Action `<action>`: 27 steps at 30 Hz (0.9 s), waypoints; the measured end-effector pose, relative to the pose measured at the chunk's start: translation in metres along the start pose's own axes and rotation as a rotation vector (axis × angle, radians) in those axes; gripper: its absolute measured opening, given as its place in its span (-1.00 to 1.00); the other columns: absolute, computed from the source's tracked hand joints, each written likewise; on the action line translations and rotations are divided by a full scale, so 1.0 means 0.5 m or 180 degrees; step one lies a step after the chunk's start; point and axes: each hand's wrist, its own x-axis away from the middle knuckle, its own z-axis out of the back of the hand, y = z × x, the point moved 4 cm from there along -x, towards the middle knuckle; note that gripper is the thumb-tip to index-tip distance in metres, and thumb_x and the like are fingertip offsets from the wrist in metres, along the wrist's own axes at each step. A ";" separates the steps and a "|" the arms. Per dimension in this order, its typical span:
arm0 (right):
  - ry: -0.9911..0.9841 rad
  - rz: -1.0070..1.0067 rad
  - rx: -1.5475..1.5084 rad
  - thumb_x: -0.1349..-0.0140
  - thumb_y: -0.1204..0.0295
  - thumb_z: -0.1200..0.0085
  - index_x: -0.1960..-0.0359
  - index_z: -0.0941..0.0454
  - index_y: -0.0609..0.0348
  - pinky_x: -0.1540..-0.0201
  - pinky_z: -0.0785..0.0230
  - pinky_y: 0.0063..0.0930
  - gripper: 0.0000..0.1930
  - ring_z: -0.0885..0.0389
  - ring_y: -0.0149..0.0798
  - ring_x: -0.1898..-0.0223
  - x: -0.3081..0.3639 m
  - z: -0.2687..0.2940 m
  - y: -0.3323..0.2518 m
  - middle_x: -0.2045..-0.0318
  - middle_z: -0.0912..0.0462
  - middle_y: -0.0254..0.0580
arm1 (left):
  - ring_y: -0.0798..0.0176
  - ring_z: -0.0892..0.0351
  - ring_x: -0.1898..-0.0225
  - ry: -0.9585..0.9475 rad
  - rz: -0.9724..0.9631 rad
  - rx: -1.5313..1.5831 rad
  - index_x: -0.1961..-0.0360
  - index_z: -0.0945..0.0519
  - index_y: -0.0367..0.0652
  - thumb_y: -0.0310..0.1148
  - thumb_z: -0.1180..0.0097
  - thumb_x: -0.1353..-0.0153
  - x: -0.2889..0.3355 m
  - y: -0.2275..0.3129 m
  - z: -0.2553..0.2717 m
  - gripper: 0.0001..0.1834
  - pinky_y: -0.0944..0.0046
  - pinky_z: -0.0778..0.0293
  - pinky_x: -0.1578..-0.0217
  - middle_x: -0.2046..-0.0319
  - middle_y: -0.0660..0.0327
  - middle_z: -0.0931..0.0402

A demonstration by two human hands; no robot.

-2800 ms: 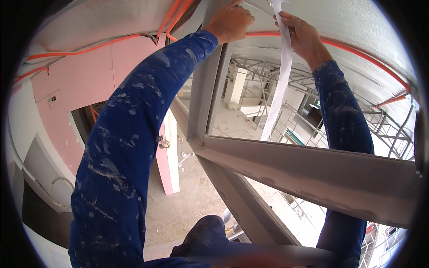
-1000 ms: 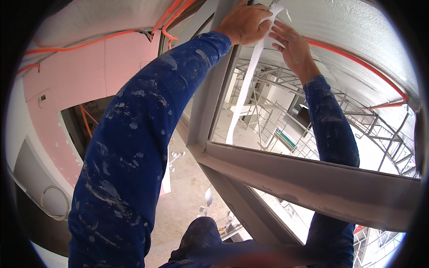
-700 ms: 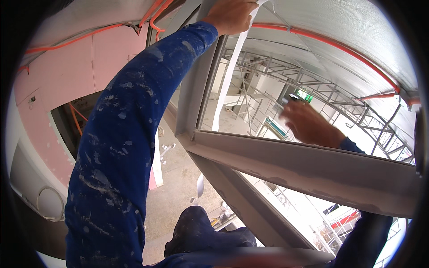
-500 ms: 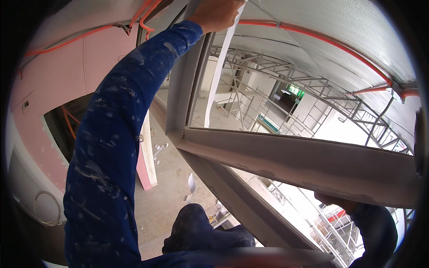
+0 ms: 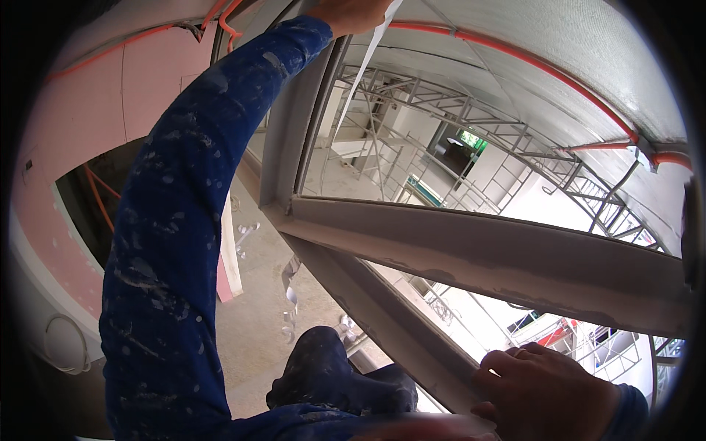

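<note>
My left hand (image 5: 354,16) is raised at the top edge, fingers partly cut off by the frame, closed at the upper end of a white strip (image 5: 365,66). The strip hangs down beside an upright grey steel beam (image 5: 282,147). From that beam's foot, another grey steel beam (image 5: 471,246) runs right, and a lower diagonal beam (image 5: 390,323) slants toward me. At the lower right, my right hand (image 5: 548,386) is closed, its fingers curled against or just over the diagonal beam's near end. What it holds, if anything, is hidden.
Far below, white curled strips (image 5: 290,287) lie on the concrete floor (image 5: 250,345). Metal scaffolding and trusses (image 5: 463,110) fill the right side. Orange-red conduit (image 5: 544,70) crosses the silvery ceiling. A pink wall (image 5: 95,110) with a dark opening stands at left. My knee (image 5: 316,367) shows below.
My right hand has come from behind the right-running beam, down and toward me, to the diagonal beam. The left hand stays high; the view has shifted slightly. More curled strip shows below.
</note>
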 end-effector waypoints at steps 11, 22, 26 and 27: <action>0.0586 0.0176 0.0901 -0.16 0.46 -0.22 0.24 -0.55 0.09 -0.01 -0.47 -0.18 -0.85 -0.64 -0.01 0.16 -0.027 0.145 -0.094 0.27 -0.61 -0.03 | 0.03 -0.61 0.00 -0.0375 0.0158 -0.0507 0.12 -0.66 -0.24 -0.50 -0.06 -0.13 -0.012 0.000 0.003 -0.71 -0.05 -0.19 -0.35 0.22 0.02 -0.66; 0.1013 -0.2008 0.0968 -0.37 0.35 -0.16 -0.02 -0.58 0.34 0.09 -0.55 -0.24 -0.69 -0.67 -0.25 0.20 -0.186 0.540 -0.008 0.25 -0.65 -0.14 | 0.02 -0.53 -0.08 0.0160 0.0009 -0.0045 0.02 -0.58 -0.26 -0.46 -0.12 -0.13 0.000 -0.006 -0.007 -0.65 -0.06 -0.17 -0.35 0.13 0.00 -0.59; 0.1273 -0.1027 -0.0108 -0.45 0.18 -0.13 0.04 -0.63 0.29 -0.05 -0.54 -0.07 -0.64 -0.72 -0.16 0.11 -0.347 0.570 0.067 0.19 -0.70 0.04 | -0.01 -0.53 -0.08 0.0027 0.0084 -0.0123 0.03 -0.58 -0.25 -0.42 -0.16 -0.13 0.000 -0.004 0.001 -0.65 -0.05 -0.21 -0.32 0.15 -0.01 -0.58; 0.1353 -0.1101 -0.0242 -0.50 0.14 -0.03 -0.10 -0.55 0.36 -0.13 -0.48 0.05 -0.54 -0.70 -0.07 0.01 -0.397 0.574 0.104 0.10 -0.68 0.11 | -0.01 -0.53 -0.07 0.0087 0.0137 -0.0059 0.04 -0.58 -0.25 -0.41 -0.17 -0.12 0.001 -0.003 0.004 -0.66 -0.05 -0.22 -0.31 0.16 -0.01 -0.57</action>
